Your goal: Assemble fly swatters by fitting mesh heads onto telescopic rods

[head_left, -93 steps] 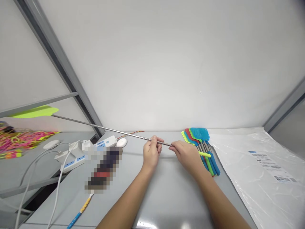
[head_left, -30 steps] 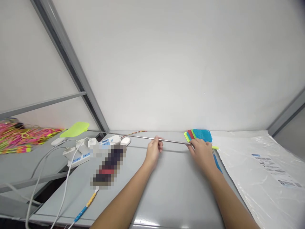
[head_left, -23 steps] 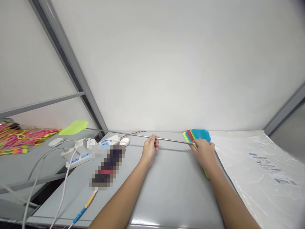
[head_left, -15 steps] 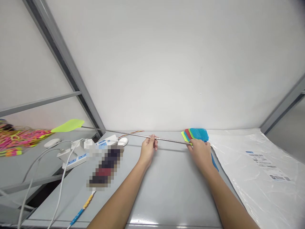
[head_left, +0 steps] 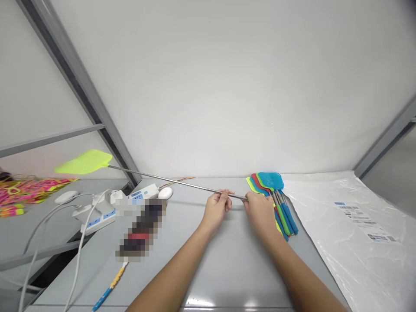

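Note:
A yellow-green fly swatter point(head_left: 86, 162) with a long, thin metal rod stretches across in front of me, its flat head off to the left. My left hand point(head_left: 218, 210) pinches the rod between thumb and fingers. Close to it, my right hand point(head_left: 260, 212) is wrapped round the rod's right end and hides the handle. Partly behind that hand lies a bunch of shorter fly swatters point(head_left: 271, 180) with blue, red and yellow-green heads and coloured handles.
White plastic packaging point(head_left: 312, 195) with a printed label covers the right side. On the left are power strips point(head_left: 143, 195) with white plugs and cables, a white mouse-shaped object point(head_left: 165, 193), a blurred-out phone-like item point(head_left: 143, 229) and a pink-yellow heap point(head_left: 29, 193).
My left hand has slid right along the rod and my right hand has come left, so they are closer together. The swatter's head shifted left, and more of the bunch's handles show.

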Tool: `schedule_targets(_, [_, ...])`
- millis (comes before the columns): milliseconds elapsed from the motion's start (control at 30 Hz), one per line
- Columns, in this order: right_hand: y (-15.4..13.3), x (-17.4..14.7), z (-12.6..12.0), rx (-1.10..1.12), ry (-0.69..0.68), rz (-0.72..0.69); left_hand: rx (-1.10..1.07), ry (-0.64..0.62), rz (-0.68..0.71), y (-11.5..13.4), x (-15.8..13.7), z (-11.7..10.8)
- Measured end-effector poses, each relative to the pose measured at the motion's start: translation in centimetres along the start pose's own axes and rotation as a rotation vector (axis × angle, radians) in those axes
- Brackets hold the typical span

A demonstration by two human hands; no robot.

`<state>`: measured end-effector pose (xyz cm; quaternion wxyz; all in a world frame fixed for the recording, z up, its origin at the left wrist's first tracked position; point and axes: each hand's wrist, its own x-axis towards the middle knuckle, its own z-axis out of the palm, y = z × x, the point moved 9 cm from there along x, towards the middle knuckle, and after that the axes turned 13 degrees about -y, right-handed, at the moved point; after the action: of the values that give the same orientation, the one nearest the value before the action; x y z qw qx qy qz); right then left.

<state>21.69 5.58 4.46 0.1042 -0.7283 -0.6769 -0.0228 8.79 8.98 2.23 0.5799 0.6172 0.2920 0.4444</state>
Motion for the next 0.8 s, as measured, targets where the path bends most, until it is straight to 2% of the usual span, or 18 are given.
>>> schedule_targets(200, [0.6, 0.3, 0.1, 0.101, -0.002, -0.061, 0.038, 0.044, 0.012, 1.1, -0.1, -1.6])
schedule_targets(400, [2.9, 0.7, -0.4, 0.137, 0.013, -0.026, -0.11, 0.264, 0.069, 1.8, -0.6, -5.3])
schedule_targets(633, [4.8, 1.0, -0.7, 0.155, 0.012, 0.036, -0.195, 0.432, 0.213, 3.2, -1.3, -9.8])
schedule_targets(800, [4.8, 1.0, -0.6, 0.145, 0.012, 0.044, -0.173, 0.464, 0.211, 2.9, -1.5, -10.0])
